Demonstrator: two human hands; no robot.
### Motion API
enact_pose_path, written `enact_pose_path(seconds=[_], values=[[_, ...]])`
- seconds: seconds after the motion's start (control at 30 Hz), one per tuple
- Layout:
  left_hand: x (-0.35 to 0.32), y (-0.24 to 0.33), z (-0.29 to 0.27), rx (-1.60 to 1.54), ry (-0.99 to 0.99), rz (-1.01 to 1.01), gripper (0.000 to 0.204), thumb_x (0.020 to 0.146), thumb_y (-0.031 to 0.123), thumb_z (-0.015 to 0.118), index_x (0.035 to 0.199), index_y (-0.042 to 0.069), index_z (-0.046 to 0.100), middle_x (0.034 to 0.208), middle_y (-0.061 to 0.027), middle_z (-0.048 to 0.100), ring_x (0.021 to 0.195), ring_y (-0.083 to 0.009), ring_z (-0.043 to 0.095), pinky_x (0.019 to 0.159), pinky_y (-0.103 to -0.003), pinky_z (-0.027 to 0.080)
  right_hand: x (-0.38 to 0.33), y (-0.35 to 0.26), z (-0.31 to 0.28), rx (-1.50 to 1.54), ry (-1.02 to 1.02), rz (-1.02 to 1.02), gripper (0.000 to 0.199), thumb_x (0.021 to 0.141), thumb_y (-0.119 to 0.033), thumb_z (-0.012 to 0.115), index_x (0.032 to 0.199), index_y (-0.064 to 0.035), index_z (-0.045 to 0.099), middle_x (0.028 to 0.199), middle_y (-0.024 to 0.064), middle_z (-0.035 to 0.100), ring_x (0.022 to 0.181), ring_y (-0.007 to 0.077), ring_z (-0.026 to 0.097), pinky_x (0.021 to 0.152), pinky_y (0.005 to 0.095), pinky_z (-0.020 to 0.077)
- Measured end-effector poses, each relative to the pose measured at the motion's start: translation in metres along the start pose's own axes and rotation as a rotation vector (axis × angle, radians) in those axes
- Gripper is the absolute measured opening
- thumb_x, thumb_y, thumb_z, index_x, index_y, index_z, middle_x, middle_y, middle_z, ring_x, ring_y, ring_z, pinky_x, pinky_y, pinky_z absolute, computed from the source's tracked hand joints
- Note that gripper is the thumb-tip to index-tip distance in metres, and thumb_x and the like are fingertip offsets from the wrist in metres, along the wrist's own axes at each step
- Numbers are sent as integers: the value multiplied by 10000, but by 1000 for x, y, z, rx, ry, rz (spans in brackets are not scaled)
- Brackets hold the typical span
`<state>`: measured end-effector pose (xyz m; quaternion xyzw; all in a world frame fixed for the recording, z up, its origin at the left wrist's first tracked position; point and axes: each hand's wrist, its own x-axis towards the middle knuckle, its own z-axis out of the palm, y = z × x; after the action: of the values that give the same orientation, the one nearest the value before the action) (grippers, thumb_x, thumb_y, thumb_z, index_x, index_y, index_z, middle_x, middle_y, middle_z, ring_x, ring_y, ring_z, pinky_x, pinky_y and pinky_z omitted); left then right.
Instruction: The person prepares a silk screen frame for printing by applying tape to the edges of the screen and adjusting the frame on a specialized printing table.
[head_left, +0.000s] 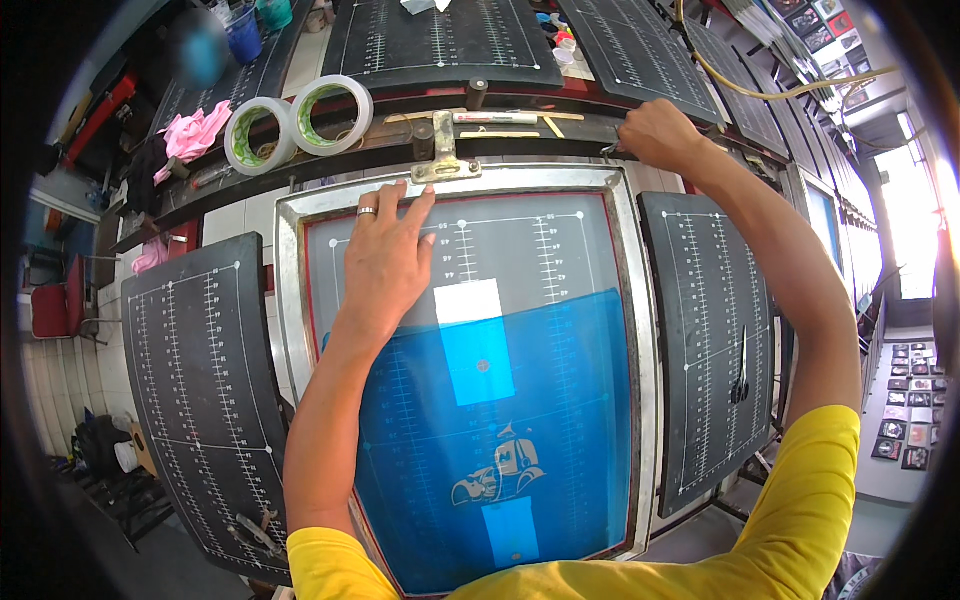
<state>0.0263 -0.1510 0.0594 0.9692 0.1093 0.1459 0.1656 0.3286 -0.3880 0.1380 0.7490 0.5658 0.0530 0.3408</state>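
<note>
In front of me lies a screen-printing frame [636,330] of silvery metal. Its mesh [400,450] is coated blue over the lower part and bears a small vehicle-shaped design [497,472]. White rectangles [468,297] show through the mesh. My left hand [388,255], with a ring on one finger, rests fingers apart at the frame's far edge, close to a metal bracket [447,160]. At the dark rail [590,130] beyond the far right corner, my right hand [658,135] is closed around a small metallic piece, mostly hidden by the fingers.
Two rolls of clear tape [333,115] stand on the rail, with a white marker [495,118] nearby. Dark ruled boards flank the frame; scissors [741,370] lie on the right board [700,300], a metal tool [255,535] on the left board [200,370]. Pink cloth [195,132] sits far left.
</note>
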Motion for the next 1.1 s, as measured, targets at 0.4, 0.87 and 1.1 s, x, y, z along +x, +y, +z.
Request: enact_pose_path(seconds=[0.4, 0.87, 1.1], values=[[-1, -5, 2, 16, -6, 0, 487, 859, 183, 691, 1333, 163, 581, 1351, -103, 503, 1247, -322, 468, 948, -429, 550, -5, 0, 16, 87, -11, 85, 370, 911, -395, 627, 746, -69, 688, 668, 128, 674, 689, 334, 680, 609, 439, 509], [-1, -4, 0, -1, -20, -15, 491, 851, 158, 684, 1331, 159, 580, 1340, -96, 498, 1250, -323, 459, 942, -439, 542, -41, -24, 92, 785, 199, 397, 281, 968, -322, 567, 915, -61, 657, 791, 204, 645, 793, 426, 617, 692, 511, 462], [2, 0, 2, -10, -19, 8, 498, 845, 152, 688, 1331, 159, 580, 1337, -99, 500, 1238, -318, 467, 936, -433, 548, -49, -20, 100, 817, 150, 475, 263, 964, -320, 561, 935, -70, 639, 822, 196, 660, 818, 429, 628, 726, 535, 468]])
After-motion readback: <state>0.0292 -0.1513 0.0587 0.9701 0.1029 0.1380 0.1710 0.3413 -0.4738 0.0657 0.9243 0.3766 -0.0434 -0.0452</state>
